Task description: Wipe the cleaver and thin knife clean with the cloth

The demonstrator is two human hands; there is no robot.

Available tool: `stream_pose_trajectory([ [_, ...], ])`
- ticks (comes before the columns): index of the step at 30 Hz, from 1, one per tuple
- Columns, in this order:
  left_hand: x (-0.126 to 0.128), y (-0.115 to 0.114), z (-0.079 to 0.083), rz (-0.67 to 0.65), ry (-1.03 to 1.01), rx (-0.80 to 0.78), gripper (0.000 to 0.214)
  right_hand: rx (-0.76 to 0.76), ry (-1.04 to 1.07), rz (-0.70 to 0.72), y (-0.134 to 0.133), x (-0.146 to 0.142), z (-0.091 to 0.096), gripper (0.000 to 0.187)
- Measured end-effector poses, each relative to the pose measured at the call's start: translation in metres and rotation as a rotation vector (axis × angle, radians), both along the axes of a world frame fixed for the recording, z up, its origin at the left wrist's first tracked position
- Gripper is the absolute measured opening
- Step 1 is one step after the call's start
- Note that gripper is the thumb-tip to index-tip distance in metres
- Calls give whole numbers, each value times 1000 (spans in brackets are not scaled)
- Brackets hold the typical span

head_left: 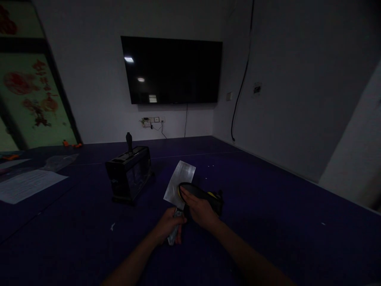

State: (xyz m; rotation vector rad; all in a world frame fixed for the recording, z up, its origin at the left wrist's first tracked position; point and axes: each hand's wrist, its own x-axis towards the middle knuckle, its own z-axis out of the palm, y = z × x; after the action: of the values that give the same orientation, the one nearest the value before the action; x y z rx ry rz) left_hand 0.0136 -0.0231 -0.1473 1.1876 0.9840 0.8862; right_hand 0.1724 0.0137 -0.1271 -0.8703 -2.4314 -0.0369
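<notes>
- Cleaver (179, 179): it lies low over the blue table (268, 222), in front of the person and just left of centre. Its long axis runs away from the person and leans slightly right. The handle end is nearest the body and the blade's square far end points towards the back wall.
- Blade: a broad, flat, pale grey rectangle with a dull metallic sheen and straight edges. The handle is mostly hidden inside the fist, with a pale stub showing below it.
- Left hand (169, 227): the fingers are curled tight round the cleaver's handle in a full grip.
- Right hand (200, 210): the fingers are stretched out, close together and uncurled, laid on top of a dark oval object (214, 200). The fingertips reach its near-left end, just beside the blade's lower right edge.
- Dark oval object: matt black with a thin yellow rim. It rests on the table, with its long axis running left to right. The light is too poor to tell what it is made of.
- Black box (129, 174): glossy, rectangular, with an upright lever (129, 142) on top. It stands to the left of the blade, near it but apart.
- Table: a matt, cloth-like surface. White papers (26, 184) lie at its far left.
- Back wall: a dark television (172, 69) is mounted above the sockets (153, 120).
</notes>
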Motion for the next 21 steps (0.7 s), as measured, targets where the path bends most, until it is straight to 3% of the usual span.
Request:
stream_pose_trajectory([
  [5, 1, -1, 3, 10, 11, -9, 22, -21, -14, 28, -1, 1, 1, 80],
  [12, 0, 3, -1, 31, -50, 11, 27, -19, -19, 139, -4, -2, -5, 67],
  [21, -3, 4, 3, -8, -28, 29, 31, 143, 25, 178, 2, -4, -11, 59],
])
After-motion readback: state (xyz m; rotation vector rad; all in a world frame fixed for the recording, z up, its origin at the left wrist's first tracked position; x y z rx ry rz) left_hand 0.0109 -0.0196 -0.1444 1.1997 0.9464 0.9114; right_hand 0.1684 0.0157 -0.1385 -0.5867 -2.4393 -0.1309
